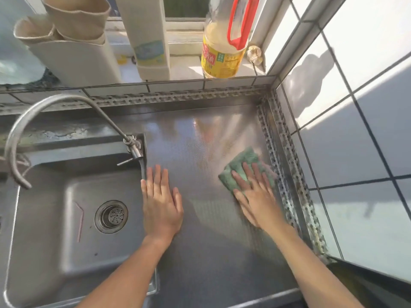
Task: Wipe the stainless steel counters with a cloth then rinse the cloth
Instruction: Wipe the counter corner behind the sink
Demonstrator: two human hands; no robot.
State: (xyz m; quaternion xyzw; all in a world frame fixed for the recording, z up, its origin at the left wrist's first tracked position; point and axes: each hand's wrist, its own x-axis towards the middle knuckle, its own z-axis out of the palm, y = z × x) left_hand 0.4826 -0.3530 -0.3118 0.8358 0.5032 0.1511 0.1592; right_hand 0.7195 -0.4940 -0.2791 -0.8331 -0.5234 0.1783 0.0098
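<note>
A folded green cloth (239, 164) lies on the stainless steel counter (195, 138), near its right edge by the tiled wall. My right hand (255, 194) presses flat on the cloth with fingers spread; the hand is blurred. My left hand (161, 203) rests flat and open on the bare counter beside the sink's right rim, holding nothing. The steel sink (44, 230) sits to the left, with a curved tap (20, 134) arching over it and a round drain (111, 216) in its floor.
A yellow oil bottle (222, 47) with a red handle stands on the windowsill behind the counter. White containers (77, 56) and a tall white carton (148, 41) stand at the back left. White tiled walls (347, 134) close off the right side. A thin straw (80, 221) lies in the sink.
</note>
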